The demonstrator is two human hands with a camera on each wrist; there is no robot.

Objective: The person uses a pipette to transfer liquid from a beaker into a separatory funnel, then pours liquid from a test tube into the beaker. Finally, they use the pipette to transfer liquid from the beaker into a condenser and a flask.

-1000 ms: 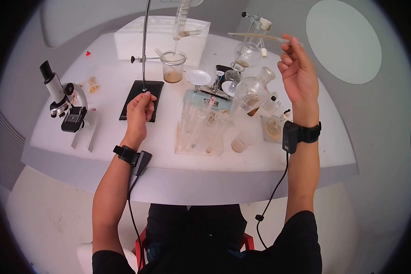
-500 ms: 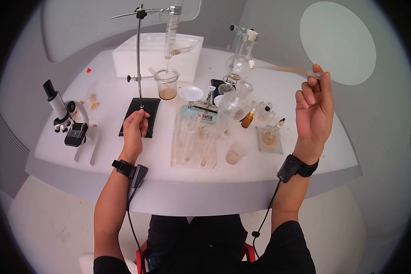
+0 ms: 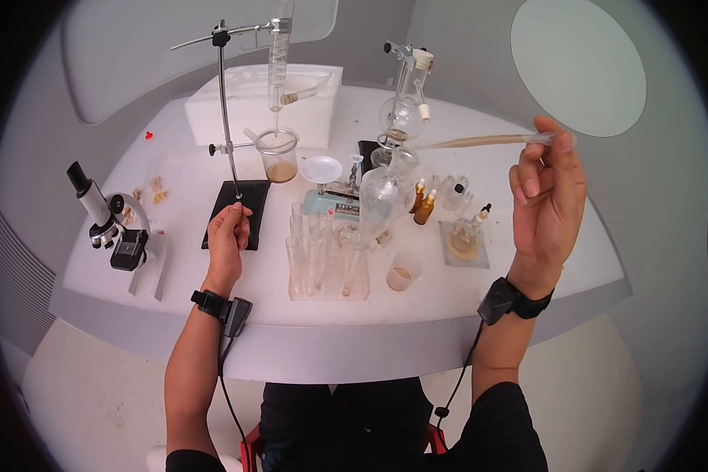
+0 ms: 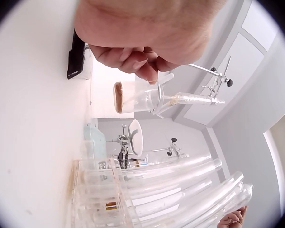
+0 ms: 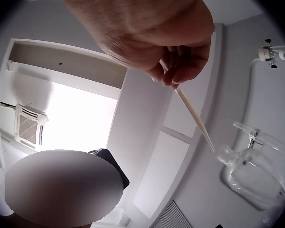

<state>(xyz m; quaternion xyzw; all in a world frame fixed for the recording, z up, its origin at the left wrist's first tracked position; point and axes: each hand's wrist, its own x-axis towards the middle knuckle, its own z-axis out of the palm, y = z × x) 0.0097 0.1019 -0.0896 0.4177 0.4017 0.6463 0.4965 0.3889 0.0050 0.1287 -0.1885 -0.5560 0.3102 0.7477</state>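
Note:
My right hand (image 3: 549,193) is raised over the right side of the table and pinches a clear dropper (image 3: 480,142) near its end. Tan-brown liquid fills part of the slim tube, which points left. Its tip comes close to the mouth of a clear round flask (image 5: 256,173) in the right wrist view. My left hand (image 3: 230,240) has loosely curled fingers, with nothing showing between them. From above, its fingertips overlap the foot of the stand rod (image 3: 228,118), over the black base (image 3: 256,212). A beaker (image 4: 140,97) with brown liquid shows beyond it.
A test tube rack (image 3: 330,287) stands front centre, beside a small cup (image 3: 401,274). The blue balance (image 3: 326,206) is behind it. Brown bottles (image 3: 424,211) and a liquid-filled flask (image 3: 466,236) stand on the right, a microscope (image 3: 126,228) on the left, a white foam box (image 3: 204,118) at the back.
The head view has shifted, so the table sits lower in it. My right hand has moved right and nearer the body with the dropper. My left hand keeps its place by the rod's foot.

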